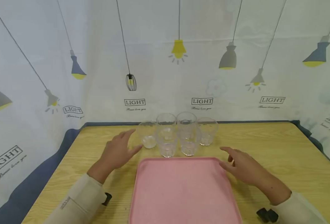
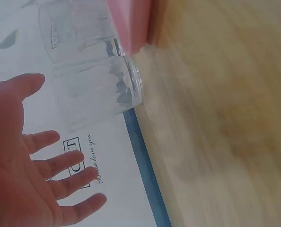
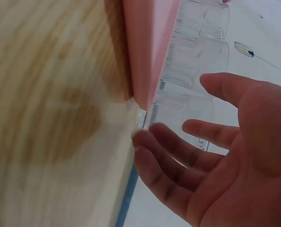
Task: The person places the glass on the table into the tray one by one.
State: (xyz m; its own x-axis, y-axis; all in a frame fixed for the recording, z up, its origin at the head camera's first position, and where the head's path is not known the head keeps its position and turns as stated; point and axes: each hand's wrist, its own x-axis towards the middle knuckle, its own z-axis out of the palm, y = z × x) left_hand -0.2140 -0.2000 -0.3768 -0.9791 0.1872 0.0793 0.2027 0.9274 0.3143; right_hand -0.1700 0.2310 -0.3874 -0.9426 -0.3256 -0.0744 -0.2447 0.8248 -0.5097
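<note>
1. When viewed from the head camera, see six clear glasses [image 1: 167,147] upright in a close cluster on the wooden table [image 1: 280,146], just beyond the pink tray [image 1: 181,193].
2. Note left hand [image 1: 117,152] just beside the leftmost glass [image 1: 149,141], with fingers [image 2: 65,163] spread and nearly straight, gripping nothing.
3. Note right hand [image 1: 246,168] near the tray's far right corner, right of the glasses, with fingers loosely bent, holding nothing; cannot tell whether touching the tray.
4. See pale cloth [image 1: 153,62] behind the table, printed with hanging lamps [image 1: 179,47] and the word LIGHT [image 1: 202,101].
</note>
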